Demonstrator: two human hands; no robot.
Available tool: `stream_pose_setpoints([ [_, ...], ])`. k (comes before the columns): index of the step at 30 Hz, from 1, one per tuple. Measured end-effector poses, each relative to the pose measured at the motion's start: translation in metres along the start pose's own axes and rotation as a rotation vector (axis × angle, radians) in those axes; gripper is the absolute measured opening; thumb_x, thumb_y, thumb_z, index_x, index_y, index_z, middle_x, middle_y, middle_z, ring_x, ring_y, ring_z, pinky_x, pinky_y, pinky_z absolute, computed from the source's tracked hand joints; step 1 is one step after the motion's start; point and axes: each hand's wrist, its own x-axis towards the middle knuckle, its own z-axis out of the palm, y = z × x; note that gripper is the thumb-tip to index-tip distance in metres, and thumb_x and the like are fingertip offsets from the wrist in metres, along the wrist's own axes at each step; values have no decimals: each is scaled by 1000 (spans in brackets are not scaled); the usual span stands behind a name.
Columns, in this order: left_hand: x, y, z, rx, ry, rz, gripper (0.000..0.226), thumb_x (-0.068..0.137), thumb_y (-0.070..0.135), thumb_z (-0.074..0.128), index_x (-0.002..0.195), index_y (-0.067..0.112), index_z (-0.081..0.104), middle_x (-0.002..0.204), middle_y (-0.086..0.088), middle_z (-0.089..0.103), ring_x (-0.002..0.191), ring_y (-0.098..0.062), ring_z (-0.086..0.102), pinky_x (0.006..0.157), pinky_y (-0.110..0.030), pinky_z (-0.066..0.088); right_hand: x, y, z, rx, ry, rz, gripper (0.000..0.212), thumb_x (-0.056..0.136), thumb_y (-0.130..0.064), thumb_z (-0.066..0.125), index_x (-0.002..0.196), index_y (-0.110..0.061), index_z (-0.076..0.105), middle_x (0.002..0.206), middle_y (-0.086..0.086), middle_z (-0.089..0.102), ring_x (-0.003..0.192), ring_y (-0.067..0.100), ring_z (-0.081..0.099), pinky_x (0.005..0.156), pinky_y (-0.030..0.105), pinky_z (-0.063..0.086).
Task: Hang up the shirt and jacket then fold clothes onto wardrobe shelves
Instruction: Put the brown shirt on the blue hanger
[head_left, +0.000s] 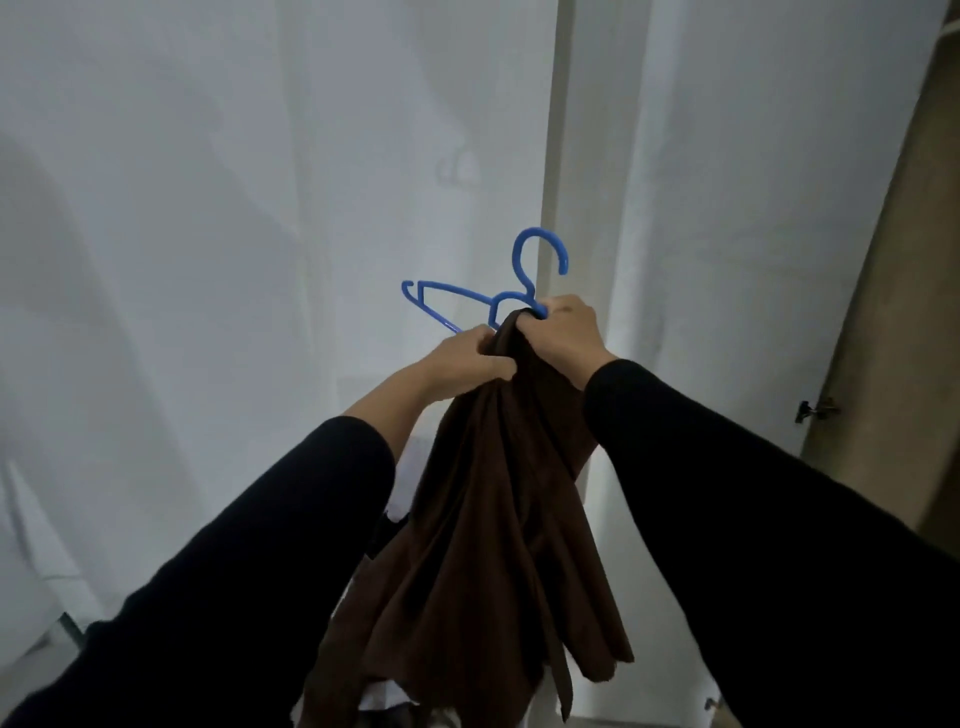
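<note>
A blue plastic hanger (535, 254) is held up in front of the white wardrobe, hook upward. A brown garment (483, 525) hangs bunched below it, its top edge gathered at the hanger's neck. My right hand (563, 332) grips the hanger's neck together with the top of the brown cloth. My left hand (467, 358) is closed on the brown fabric just left of that, beside the hanger's left arm. The hanger's right arm is hidden behind my right hand and the cloth.
White wardrobe doors (260, 234) fill the view ahead. An open beige door panel (893, 312) with a metal hinge (815, 410) stands at the right. Pale clothes (384, 701) lie low beneath the brown garment.
</note>
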Motion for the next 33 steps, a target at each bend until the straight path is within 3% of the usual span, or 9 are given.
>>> stream_pose_setpoints([
  [2, 2, 6, 13, 82, -78, 17, 52, 76, 34, 63, 122, 15, 46, 113, -4, 56, 101, -19, 54, 88, -30, 45, -4, 5, -2, 23, 2, 14, 20, 92, -19, 52, 76, -7, 57, 64, -1, 49, 62, 11, 46, 68, 23, 42],
  [5, 4, 7, 24, 304, 71, 11, 31, 97, 29, 45, 119, 8, 52, 114, -11, 60, 104, -25, 55, 91, -34, 42, -7, 14, -11, 34, -8, 20, 18, 91, -19, 54, 77, -8, 57, 68, 2, 50, 68, 15, 49, 67, 21, 43],
  [9, 0, 10, 28, 16, 247, -36, 33, 100, 28, 38, 120, 11, 58, 109, -7, 61, 102, -22, 54, 92, -34, 42, -11, 27, -32, 80, -131, 12, 27, 87, -34, 64, 83, -7, 64, 75, 4, 58, 73, 16, 55, 71, 26, 49],
  [12, 1, 5, 15, -197, 404, -91, 27, 98, 24, 41, 114, 14, 61, 112, -11, 63, 106, -29, 58, 98, -43, 46, -17, 37, -45, 132, -271, 58, 35, 81, -42, 70, 93, -10, 66, 86, 1, 62, 78, 12, 57, 66, 22, 48],
  [16, -1, 3, -3, -433, 493, -174, 25, 92, 8, 40, 105, 12, 61, 99, -12, 64, 98, -32, 62, 87, -40, 51, -25, 50, -41, 138, -392, 121, 41, 80, -37, 71, 105, -5, 65, 87, -2, 61, 80, 13, 55, 65, 25, 47],
  [22, -5, 4, -14, -608, 490, -174, 14, 94, 8, 46, 95, 12, 60, 81, -3, 62, 70, -16, 59, 58, -23, 50, -32, 46, -21, 170, -512, 134, 34, 79, -27, 74, 105, -9, 60, 82, -4, 56, 75, 13, 55, 62, 22, 48],
  [25, -5, -4, -22, -659, 492, -186, 19, 93, 6, 46, 82, 14, 58, 78, -4, 61, 68, -17, 57, 61, -25, 50, -30, 37, -10, 169, -494, 138, 31, 86, -22, 67, 110, -1, 62, 80, 3, 57, 74, 17, 54, 63, 22, 48],
  [28, -7, -15, -39, -589, 477, -183, 22, 93, 5, 40, 82, 14, 58, 83, -6, 60, 72, -19, 56, 68, -27, 48, -23, 27, -6, 132, -379, 112, 19, 90, -22, 61, 97, -5, 63, 79, 5, 57, 73, 16, 55, 62, 19, 46],
  [33, -11, -35, -64, -53, 430, -201, 27, 91, 11, 42, 114, 12, 56, 104, -5, 59, 93, -24, 55, 76, -32, 46, -2, -5, -4, 116, -92, 56, 28, 90, -22, 55, 64, -12, 48, 62, 2, 42, 60, 14, 42, 57, 21, 38],
])
